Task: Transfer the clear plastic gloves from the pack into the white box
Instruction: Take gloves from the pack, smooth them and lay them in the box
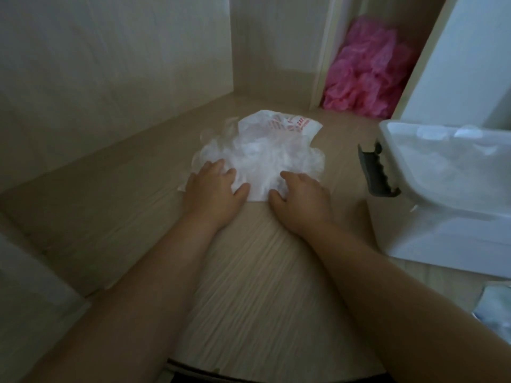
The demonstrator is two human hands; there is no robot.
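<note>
A heap of clear plastic gloves point(257, 158) lies on the wooden shelf, spilling out of a crumpled pack point(279, 125) with red print at its far end. My left hand point(214, 189) rests on the heap's near left edge, fingers curled into the plastic. My right hand point(300, 193) rests on the near right edge, fingers likewise bent into the gloves. The white box point(431, 230) stands open at the right, with clear gloves visible inside it and a grey latch point(377, 172) on its left side.
A pile of pink plastic point(367, 70) fills a narrow compartment at the back right. Wooden walls point(116, 51) close off the left and the back. The box's raised white lid point(464, 59) stands at the far right. Another clear wrapped item point(495, 308) lies at the lower right edge.
</note>
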